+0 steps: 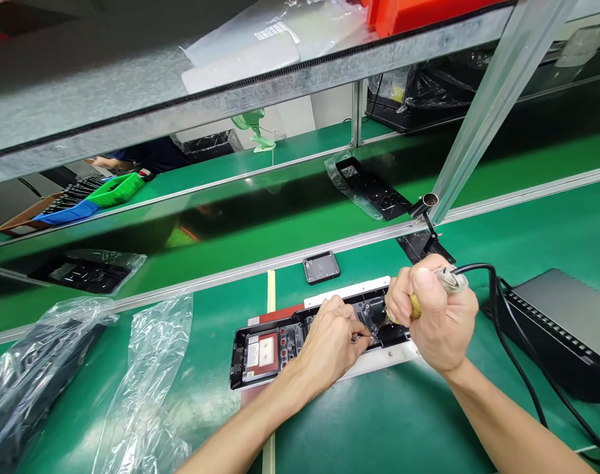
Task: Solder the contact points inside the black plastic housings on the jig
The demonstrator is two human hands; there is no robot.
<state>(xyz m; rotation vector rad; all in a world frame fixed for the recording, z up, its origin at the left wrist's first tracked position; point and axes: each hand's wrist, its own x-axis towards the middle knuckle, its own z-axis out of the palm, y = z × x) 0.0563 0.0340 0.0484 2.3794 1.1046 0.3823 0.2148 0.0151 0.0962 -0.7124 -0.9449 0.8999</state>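
A long black plastic housing (238,359) lies open side up in a white fixture (379,359), with red-brown and dark parts inside. My left hand (332,336) rests over its middle. The thumb and fingertips are pressed together inside the housing, and whatever they pinch is too small to make out. My right hand (440,316) is wrapped round a corded electric screwdriver (450,280), a pale end and some yellow showing. It slants down toward the right part of the housing, close to my left fingertips. The tool's tip is hard to see.
A small black tray (321,267) with tiny screws lies behind the housing. A metal tube holder (425,205) stands by the upright post. To the right are a black cable (517,339) and a dark metal case (566,329). Plastic-wrapped parts (37,375) lie left; a shelf (230,99) hangs overhead.
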